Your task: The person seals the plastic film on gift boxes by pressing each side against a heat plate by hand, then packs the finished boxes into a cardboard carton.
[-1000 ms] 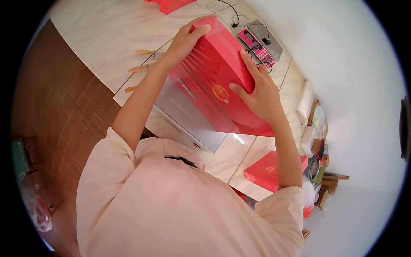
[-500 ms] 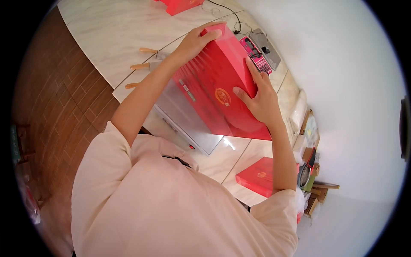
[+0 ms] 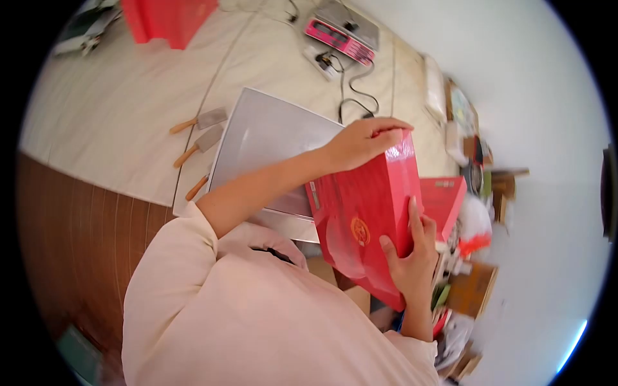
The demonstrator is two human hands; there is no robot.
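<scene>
From my end I have the large, glossy red rectangular box (image 3: 344, 209) held tilted between both hands. My left hand (image 3: 360, 143) is clasped over its upper end, thumb along the narrow side; my right hand (image 3: 412, 260) grasps it lower down, thumb on the broad face near the round gold emblem (image 3: 360, 231) and fingers on the narrow side. Left of the grip lies a flat grey metal tray-like surface (image 3: 277, 128), and farther left are three wooden-handled scrapers (image 3: 207, 137) on the pale marbled table (image 3: 129, 116). Beyond the left hand sit a black cable (image 3: 354, 82) and a pink-and-grey device (image 3: 340, 42), seemingly a scale, though blur hides the details. Just past the right hand, a second red box (image 3: 444, 201) shows partly hidden behind the held one
</scene>
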